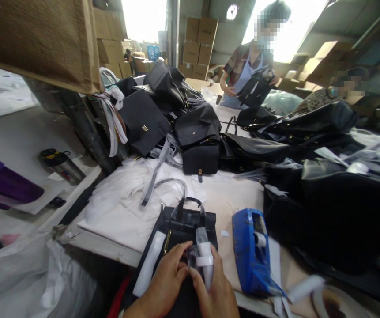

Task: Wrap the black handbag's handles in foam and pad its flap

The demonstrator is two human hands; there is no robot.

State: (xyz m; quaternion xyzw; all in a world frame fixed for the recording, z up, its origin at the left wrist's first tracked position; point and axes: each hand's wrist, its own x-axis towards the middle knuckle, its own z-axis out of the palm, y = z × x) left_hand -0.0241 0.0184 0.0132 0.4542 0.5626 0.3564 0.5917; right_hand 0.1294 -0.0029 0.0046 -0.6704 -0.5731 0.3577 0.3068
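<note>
A small black handbag (179,225) lies flat at the table's near edge, its handle toward the far side. My left hand (165,282) rests on the bag's front, fingers curled and pinching at a clear plastic wrap (205,256) with white tape round it. My right hand (218,289) grips that same wrap from the right, thumb and fingers closed on it. A white foam strip (148,265) lies along the bag's left side. A blue tape dispenser (251,249) stands just right of my right hand.
A pile of black handbags (198,137) covers the far and right table. White wrapping sheets (126,198) lie left of the bag. A steel flask (62,165) and purple item (4,183) sit at left. A person in an apron (247,73) handles a bag at the back.
</note>
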